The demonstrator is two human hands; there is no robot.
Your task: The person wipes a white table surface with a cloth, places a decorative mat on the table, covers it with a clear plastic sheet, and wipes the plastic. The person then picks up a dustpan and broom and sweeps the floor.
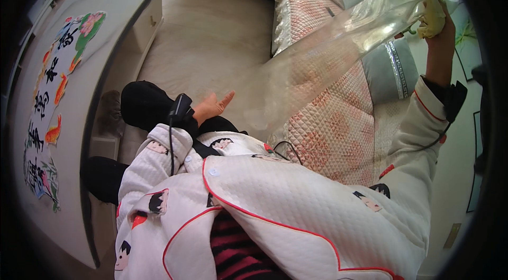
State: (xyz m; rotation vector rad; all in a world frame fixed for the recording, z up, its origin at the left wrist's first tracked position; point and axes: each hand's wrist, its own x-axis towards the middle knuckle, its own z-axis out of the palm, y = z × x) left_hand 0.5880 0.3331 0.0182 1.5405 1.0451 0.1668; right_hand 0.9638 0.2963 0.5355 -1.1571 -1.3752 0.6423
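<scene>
My right hand [445, 34] is raised at the upper right, shut on a pale yellow cloth [433, 18]. Against the cloth lies a clear plastic sheet [357, 34], which slants down to the left in front of the sofa. Its lower end blurs into the floor behind it, so its edge there is hard to see. Low over my knees, my left hand [212, 107] is empty, with the thumb and fingers apart. A black strap with a small device [180, 108] sits on the left wrist; a similar black device [455, 101] is on the right wrist.
On the left stands a marble-patterned table [119, 6] with an open shelf, bearing a paper cutout banner [51, 85] with brush writing and fish. A sofa with a quilted floral cover [337, 133] and a grey cushion [391, 71] is on the right. Tiled floor [206, 34] lies between.
</scene>
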